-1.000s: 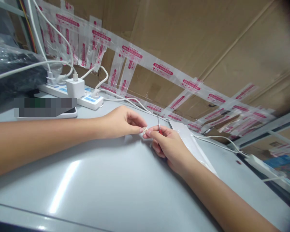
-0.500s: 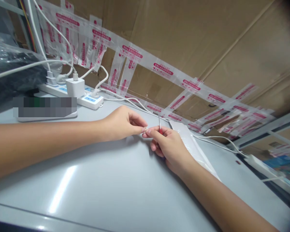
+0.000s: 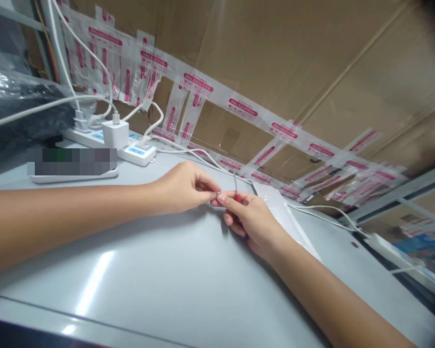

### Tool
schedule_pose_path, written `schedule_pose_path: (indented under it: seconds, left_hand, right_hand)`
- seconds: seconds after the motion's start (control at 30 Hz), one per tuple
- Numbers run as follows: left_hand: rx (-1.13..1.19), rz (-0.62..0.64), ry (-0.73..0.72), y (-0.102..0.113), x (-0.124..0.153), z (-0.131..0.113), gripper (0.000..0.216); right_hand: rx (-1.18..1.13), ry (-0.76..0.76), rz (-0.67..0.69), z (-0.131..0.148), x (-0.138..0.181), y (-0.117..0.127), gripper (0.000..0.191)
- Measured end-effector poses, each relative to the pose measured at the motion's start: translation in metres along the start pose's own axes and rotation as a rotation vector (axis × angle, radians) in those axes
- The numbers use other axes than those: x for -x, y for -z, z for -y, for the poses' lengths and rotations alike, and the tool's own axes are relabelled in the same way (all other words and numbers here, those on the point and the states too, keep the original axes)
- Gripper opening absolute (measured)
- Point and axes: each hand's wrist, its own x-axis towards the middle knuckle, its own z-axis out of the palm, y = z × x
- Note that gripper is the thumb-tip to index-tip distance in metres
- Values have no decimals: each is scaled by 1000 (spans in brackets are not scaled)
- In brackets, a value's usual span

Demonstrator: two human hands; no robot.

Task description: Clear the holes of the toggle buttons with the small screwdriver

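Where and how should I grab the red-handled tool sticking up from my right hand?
Probably pinch its slim metal shaft from the left: it stands nearly upright above the right hand, which covers much of the red handle.

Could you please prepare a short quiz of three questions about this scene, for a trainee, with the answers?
1. Where is the small piece? A) inside a cup; B) between the fingertips of the left hand and the right hand; C) on the floor.
2. Which hand holds the red-handled tool?
3. True or false: the white charger sits on the power strip.

Key: 1. B. 2. The right hand. 3. True.
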Motion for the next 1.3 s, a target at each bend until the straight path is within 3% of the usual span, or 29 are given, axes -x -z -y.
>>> schedule_pose_path:
  seconds: [0.2,0.33,0.53,0.73,1.03,1.3]
  left_hand:
    - [-259,-19,-275,1,-1,0,20]
    - [-415,-62,-364,1,0,3,19]
    - [-599,-70,-397,-2,1,5,18]
    - [-642,20,-465,-4,3,5,25]
    - [-647,-7,-415,-8,4,4,20]
    - [-732,53,-391,-7,4,4,27]
  right_hand:
    - [-17,2,37,4,0,-2,32]
    - [-27,-18,1,6,2,-3,30]
    - [-19,-40,6,7,6,-5,27]
    - [-49,-44,1,8,6,-6,24]
    - [-34,-36,-15,5,7,-7,26]
    - [-15,-46,-21,6,7,-7,27]
